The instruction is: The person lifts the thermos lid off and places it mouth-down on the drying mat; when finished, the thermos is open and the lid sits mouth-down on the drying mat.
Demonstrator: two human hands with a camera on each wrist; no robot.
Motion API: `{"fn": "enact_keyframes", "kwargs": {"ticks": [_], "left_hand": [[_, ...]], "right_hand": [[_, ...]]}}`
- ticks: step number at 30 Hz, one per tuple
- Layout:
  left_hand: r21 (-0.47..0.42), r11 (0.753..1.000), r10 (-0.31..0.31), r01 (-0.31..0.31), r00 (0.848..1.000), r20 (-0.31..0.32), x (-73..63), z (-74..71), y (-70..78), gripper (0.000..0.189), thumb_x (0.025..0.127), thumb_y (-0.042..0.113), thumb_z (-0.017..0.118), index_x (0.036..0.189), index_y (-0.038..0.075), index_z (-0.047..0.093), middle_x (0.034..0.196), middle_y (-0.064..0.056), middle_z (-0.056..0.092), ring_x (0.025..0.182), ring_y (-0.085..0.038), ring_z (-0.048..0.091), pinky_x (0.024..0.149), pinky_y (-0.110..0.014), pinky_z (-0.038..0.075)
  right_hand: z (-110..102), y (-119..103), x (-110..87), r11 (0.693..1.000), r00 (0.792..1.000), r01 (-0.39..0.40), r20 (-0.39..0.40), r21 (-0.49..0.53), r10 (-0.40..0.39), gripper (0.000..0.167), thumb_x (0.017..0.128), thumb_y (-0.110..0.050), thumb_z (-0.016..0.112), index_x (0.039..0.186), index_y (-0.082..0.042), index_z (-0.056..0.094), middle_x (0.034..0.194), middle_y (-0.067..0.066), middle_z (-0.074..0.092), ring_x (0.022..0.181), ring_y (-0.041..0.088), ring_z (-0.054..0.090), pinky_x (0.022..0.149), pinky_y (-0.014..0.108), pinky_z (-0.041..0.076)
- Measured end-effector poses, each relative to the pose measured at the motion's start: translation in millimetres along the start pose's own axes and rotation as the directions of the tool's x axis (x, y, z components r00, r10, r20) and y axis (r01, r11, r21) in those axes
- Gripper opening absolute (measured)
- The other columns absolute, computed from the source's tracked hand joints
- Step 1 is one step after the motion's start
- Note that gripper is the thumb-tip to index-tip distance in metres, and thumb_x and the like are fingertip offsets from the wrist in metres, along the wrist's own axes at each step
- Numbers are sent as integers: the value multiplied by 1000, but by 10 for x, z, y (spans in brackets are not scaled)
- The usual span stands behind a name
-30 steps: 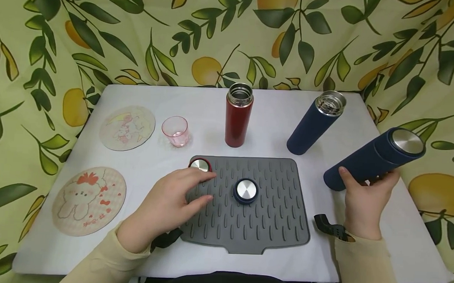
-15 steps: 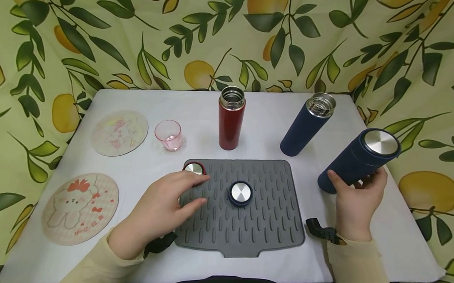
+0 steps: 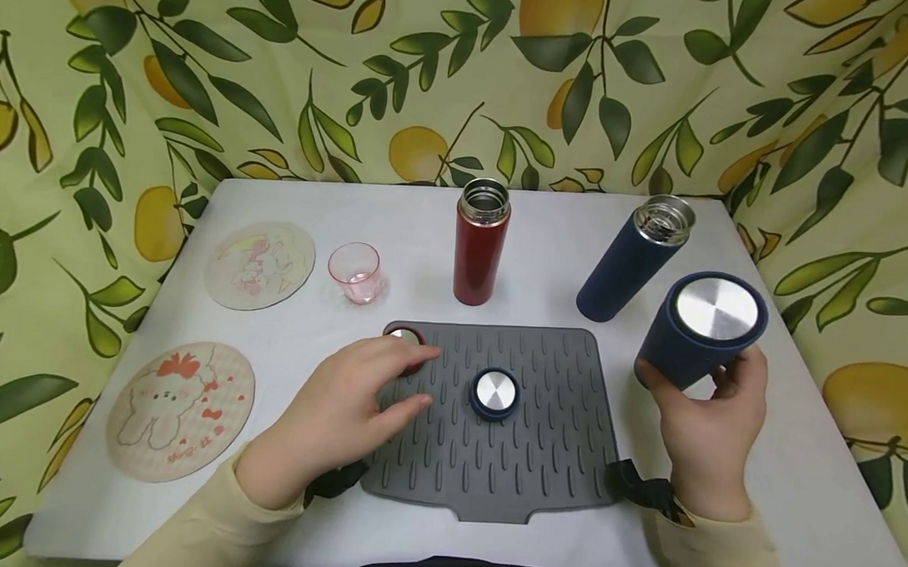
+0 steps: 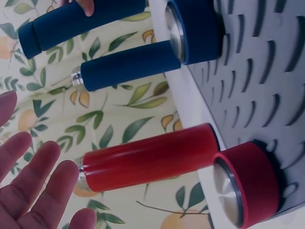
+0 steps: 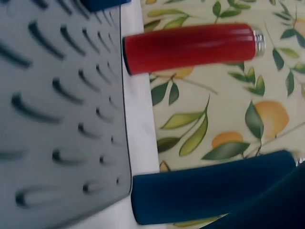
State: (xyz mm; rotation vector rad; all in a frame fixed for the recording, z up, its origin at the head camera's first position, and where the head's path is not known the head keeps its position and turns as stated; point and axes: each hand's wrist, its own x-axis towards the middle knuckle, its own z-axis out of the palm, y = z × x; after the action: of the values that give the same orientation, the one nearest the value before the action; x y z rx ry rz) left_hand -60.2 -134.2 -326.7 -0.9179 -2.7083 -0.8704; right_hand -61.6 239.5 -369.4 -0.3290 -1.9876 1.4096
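My right hand (image 3: 711,434) grips a capped dark blue thermos bottle (image 3: 665,341) from its near right side, right of the grey mat. The bottle's silver-topped lid tilts toward me, and its base is hidden. Over the mat's left part hovers my left hand (image 3: 337,405), fingers apart and holding nothing. Just beyond those fingers lies a red lid (image 4: 255,186) with a silver top. A blue lid (image 3: 494,393) sits mid-mat. Behind stand an uncapped red thermos bottle (image 3: 480,255) and an uncapped blue thermos bottle (image 3: 623,268).
The grey ribbed mat (image 3: 561,454) covers the table's middle. A pink-tinted glass (image 3: 355,273) stands left of the red bottle. Two round printed placemats, one at the back (image 3: 259,264) and one nearer (image 3: 179,411), lie at left. Patterned cloth (image 3: 446,91) hangs behind the table.
My right hand has shifted left, swinging the capped bottle's lid end left and toward me. The left hand keeps its place above the mat. The head view has moved slightly.
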Motion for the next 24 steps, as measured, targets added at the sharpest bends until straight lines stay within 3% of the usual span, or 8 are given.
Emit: {"fn": "enact_keyframes", "kwargs": {"ticks": [3,8,12,16,19,24], "left_hand": [[-2,999,43,-43,999,-21,46,-30,27,51,91,20,91,139,14,74,125,2,78,108,-15,72,96,-42,62],[-21,994,103,-104,994,-47,149,-82,113,53,91,20,91,141,14,73,130,1,77,116,-16,73,97,-41,62],[-13,987,158,-159,986,-58,244,-150,179,56,92,21,91,143,11,71,136,-3,76,106,-15,72,92,-39,62],[3,979,206,-206,977,-59,357,-256,244,60,92,22,91,146,9,69,142,-7,73,116,-20,73,98,-42,62],[-2,969,247,-247,968,-47,461,-335,328,62,92,22,91,148,9,67,145,-8,71,133,-24,69,108,-44,59],[-2,940,341,-341,940,-9,681,-443,521,61,95,24,90,149,11,67,146,-6,70,133,-23,69,115,-43,56]], "right_hand": [[30,-44,-59,999,998,47,53,-23,-45,89,68,20,90,149,-7,65,137,-15,63,130,12,59,102,28,41],[83,-96,-160,991,985,130,122,-37,-124,85,65,19,93,143,3,66,133,-20,64,128,7,58,103,26,39],[148,-121,-226,977,962,211,178,-6,-207,78,64,16,94,138,6,69,130,-22,66,125,5,59,105,23,41],[220,-142,-292,962,934,273,238,2,-265,77,66,13,95,138,4,69,132,-23,64,125,2,59,106,22,42],[253,-164,-338,955,922,297,259,0,-287,79,64,13,96,139,3,70,133,-10,69,125,0,58,105,21,42],[255,-210,-357,944,900,329,308,-13,-310,82,65,11,97,141,1,69,133,20,72,128,-1,57,108,18,42]]}}
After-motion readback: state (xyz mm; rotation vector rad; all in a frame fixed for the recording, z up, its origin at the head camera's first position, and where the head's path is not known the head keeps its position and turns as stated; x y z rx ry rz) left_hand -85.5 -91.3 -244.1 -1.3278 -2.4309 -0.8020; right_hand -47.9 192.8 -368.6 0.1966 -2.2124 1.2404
